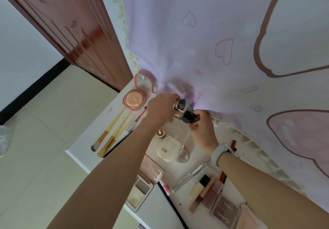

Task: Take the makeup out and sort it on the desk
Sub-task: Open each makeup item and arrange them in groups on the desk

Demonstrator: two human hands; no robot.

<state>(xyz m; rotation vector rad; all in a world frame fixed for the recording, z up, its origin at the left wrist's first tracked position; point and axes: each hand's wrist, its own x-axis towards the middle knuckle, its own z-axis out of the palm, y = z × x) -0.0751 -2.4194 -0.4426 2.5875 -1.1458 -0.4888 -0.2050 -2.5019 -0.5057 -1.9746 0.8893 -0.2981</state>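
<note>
The left hand [161, 107] pinches a silver square lipstick tube [180, 106]. At its 4 o'clock, touching it, the right hand [201, 129] grips a black square cap [189, 116] above the white desk [153, 209].

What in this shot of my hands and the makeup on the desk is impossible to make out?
Head view only:
- Lipstick shade: too small, and the left hand covers its base.
- Cap: right hand hides its far side.
- Eyeshadow palette: lettering too small.
- Pink pouch: cut off by the bottom edge.
- Desk: far side hidden under the curtain.

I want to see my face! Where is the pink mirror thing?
The open pink compact with mirror lies at the desk's far left corner, beside the yellow-handled brushes.
</note>
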